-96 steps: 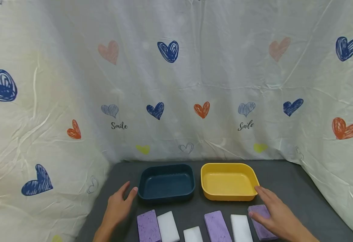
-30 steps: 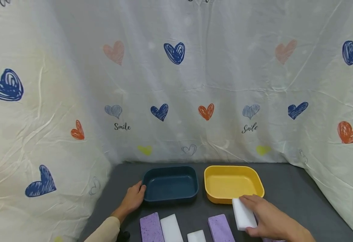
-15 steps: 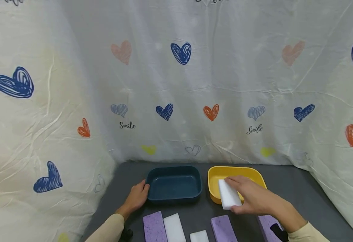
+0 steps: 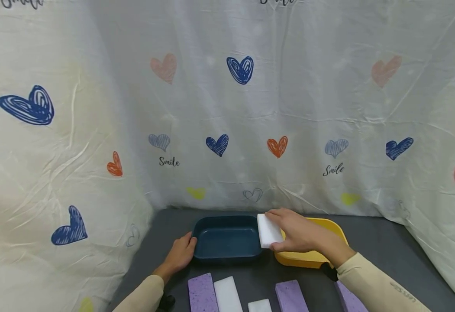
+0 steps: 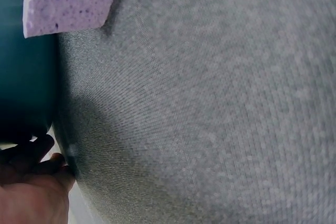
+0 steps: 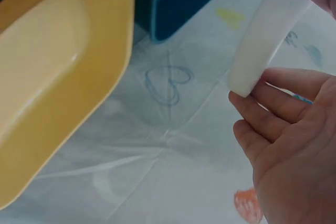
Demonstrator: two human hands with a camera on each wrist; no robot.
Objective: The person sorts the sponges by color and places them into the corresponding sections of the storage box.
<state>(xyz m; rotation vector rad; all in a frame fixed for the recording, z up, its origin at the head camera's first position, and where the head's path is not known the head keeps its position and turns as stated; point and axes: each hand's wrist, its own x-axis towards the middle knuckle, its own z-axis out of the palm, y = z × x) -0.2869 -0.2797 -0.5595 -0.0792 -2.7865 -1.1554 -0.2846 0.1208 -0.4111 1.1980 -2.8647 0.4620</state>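
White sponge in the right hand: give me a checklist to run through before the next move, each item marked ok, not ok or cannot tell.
1. Grip: ok. The right hand pinches the white sponge between thumb and fingers.
2. Dark blue tray upright: ok. Its opening faces up.
3. Left hand steadying that tray: cannot tell. It touches the left end, but how firmly does not show.
4. Sponge well over that tray: not ok. In the head view, it overlaps only the right end.
5. Right hand clear of the yellow tray: cannot tell. The hand and forearm hide part of it in the head view.
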